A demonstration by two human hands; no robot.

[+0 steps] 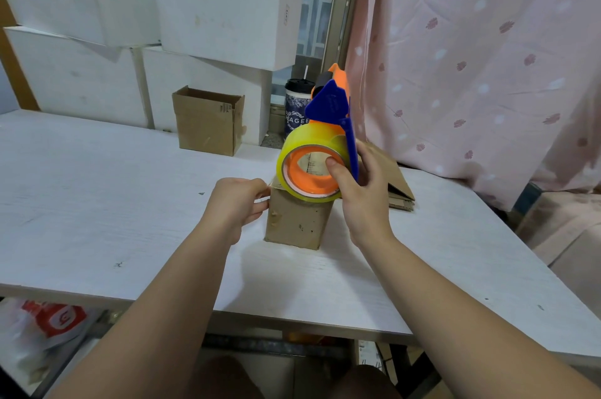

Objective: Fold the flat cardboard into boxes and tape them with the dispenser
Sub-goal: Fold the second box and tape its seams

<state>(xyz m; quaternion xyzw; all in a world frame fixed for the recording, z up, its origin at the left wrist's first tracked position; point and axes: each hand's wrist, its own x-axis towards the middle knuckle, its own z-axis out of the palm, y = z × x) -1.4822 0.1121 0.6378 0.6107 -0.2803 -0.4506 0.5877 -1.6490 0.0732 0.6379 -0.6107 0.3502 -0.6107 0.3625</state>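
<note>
Now the small box [296, 223] stands upright on the table [97, 203], with the roll of the tape dispenser [328, 138] resting on its top. The right hand [361, 193] grasps the dispenser, thumb inside the orange core. The left hand [239, 203] curls its fingers on the box's top edge at nine o'clock. I think the pull should run straight along the top seam while the left hand holds firm. Flat cardboard [400, 184] lies near at two o'clock, an open box [208, 120] at eleven, a cup [297, 106] at twelve; none seems to block the way.
</note>
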